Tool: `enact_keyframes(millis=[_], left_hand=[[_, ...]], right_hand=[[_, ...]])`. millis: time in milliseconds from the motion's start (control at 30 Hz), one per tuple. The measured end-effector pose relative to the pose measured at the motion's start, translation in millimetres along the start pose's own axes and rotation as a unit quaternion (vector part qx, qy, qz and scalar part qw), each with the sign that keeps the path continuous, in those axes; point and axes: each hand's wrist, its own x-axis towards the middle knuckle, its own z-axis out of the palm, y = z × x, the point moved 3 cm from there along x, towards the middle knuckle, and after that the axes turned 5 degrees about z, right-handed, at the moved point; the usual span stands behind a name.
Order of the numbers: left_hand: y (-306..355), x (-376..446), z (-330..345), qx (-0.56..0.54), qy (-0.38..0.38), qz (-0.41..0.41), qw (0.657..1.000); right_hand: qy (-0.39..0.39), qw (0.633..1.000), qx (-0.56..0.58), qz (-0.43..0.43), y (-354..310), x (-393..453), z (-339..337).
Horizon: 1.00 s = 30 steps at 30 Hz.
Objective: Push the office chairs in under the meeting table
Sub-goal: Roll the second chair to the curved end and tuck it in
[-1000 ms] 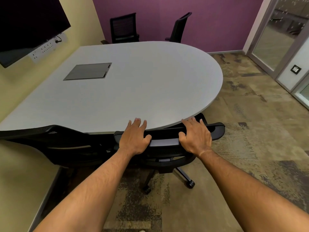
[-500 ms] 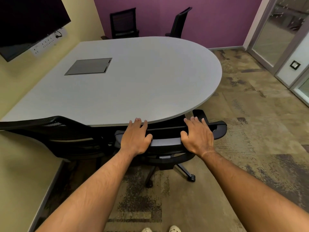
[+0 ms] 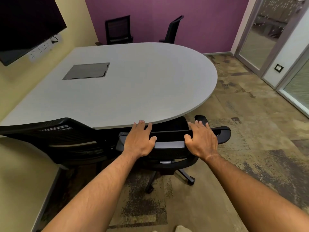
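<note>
Grey meeting table [image 3: 133, 84] fills mid-room, near office chair [image 3: 168, 144] tucked at its rounded front edge, seat hidden beneath, second chair [image 3: 63, 136] to the left; left hand [image 3: 139, 139] and right hand [image 3: 201, 140] both wrapped over the backrest top.

Both forearms are bare from the bottom of the frame up to the wrists, with no sleeve, watch, band or ring to be seen on them. The left hand [image 3: 139, 141] and right hand [image 3: 201, 142] wear no gloves, and fine dark hair covers the forearms. At the bottom edge the pale toe of a shoe [image 3: 182, 229] shows, its make too cropped to tell
</note>
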Motion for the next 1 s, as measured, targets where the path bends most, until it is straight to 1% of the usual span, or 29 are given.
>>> enact_keyframes(millis=[300,700,1000], left_hand=[[-17,3,-1,-0.004,-0.007,0.007,1.0],[-17,2,0,-0.011,0.001,0.008,1.0],[-17,-1,-3,-0.019,-0.011,0.002,1.0]], right_hand=[[0.01,1.0,0.003,0.015,-14,-2,3],[0.014,1.0,0.003,0.013,-14,0,6],[0.021,1.0,0.009,0.017,-14,-4,5]])
